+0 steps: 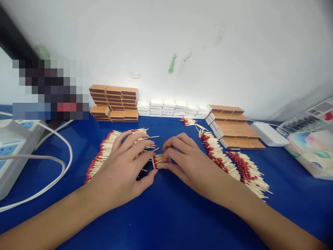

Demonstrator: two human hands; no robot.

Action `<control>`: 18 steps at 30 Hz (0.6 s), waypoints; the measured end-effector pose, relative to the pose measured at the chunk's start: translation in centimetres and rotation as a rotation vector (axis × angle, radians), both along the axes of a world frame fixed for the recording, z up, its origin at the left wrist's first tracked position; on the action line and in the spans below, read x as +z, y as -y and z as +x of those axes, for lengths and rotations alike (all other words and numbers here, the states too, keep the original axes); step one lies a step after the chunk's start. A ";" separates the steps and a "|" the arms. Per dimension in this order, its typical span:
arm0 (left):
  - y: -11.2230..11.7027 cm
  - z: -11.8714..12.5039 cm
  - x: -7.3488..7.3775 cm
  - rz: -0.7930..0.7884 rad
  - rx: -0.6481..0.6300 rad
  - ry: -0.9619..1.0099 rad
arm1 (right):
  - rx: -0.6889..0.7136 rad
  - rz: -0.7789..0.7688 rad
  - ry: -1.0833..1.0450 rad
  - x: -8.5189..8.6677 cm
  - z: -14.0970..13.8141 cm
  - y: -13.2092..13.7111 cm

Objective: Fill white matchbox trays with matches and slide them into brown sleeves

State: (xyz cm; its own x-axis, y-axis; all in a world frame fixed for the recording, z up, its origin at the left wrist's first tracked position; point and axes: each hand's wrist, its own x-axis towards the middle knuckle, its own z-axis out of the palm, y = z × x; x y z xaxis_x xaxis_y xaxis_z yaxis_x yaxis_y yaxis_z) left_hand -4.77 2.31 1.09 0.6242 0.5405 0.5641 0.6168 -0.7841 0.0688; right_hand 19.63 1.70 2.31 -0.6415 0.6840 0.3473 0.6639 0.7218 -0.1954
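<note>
A small white matchbox tray [153, 163] holds red-headed matches [158, 161] between my two hands, low over the blue table. My left hand [123, 161] steadies the tray's left end with thumb and index finger, its other fingers spread over a bank of matches [104, 152]. At the tray's right end, my right hand [186, 158] has thumb and fingertips closed on the matches inside; the fingers hide part of the tray. To the right of that hand lie a row of matches [218, 152] and a second pile of matches [249, 172].
Along the wall stand stacked brown matchboxes [122, 104], white trays [169, 107] and more brown matchboxes [234, 128]. A few matches [188, 121] lie before the trays. A power strip [15, 146] with white cables is at left; a white adapter [270, 133] and tissue pack [312, 152] at right.
</note>
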 end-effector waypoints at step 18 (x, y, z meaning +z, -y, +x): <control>0.1 -0.1 -0.2 -0.031 -0.054 0.037 | -0.386 0.153 0.092 -3.4 11.7 -9.9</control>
State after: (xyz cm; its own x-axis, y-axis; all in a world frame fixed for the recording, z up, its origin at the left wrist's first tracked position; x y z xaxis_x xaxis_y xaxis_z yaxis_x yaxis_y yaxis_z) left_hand -4.90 2.24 0.93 0.6318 0.5245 0.5708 0.5706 -0.8131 0.1156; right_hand 31.34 11.55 -1.06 -0.3814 0.8250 0.4169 0.9010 0.4327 -0.0321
